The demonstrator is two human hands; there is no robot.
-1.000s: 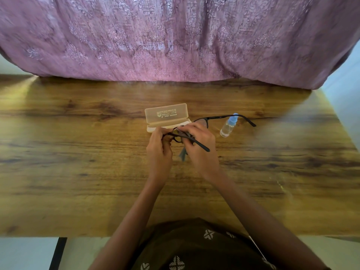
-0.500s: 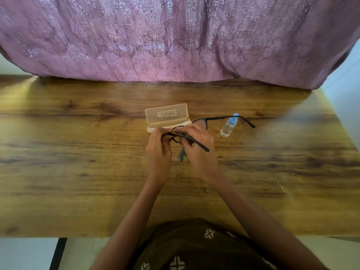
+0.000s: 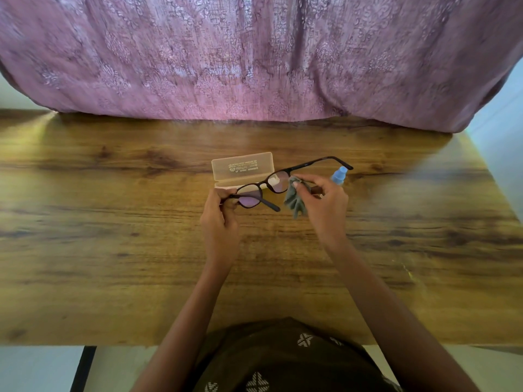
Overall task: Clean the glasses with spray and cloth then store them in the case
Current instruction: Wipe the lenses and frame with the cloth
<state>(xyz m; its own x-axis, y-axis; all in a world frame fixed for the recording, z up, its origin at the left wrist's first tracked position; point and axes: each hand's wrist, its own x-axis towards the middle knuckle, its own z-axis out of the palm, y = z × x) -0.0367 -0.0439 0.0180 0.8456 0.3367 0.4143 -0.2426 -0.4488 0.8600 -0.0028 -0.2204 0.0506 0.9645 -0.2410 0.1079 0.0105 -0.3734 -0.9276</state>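
The wooden table [image 3: 113, 264] carries an open translucent glasses case [image 3: 242, 168], lid raised, at 12 o'clock from the left hand [image 3: 219, 219]. That hand pinches the black-framed glasses [image 3: 262, 183] at their 9 o'clock hinge and holds them above the table, temples unfolded. The right hand [image 3: 325, 205] pinches a grey cleaning cloth [image 3: 295, 200] at the lens's 3 o'clock edge; I cannot tell if it touches the lens. To wipe well, I judge: steady the rim, fold the cloth over both lens faces, rub in light circles, and keep bare fingertips off the glass. A blue-capped spray bottle [image 3: 338, 175] stands at 1 o'clock from the right hand. The lid's print is upside down and too small to read.
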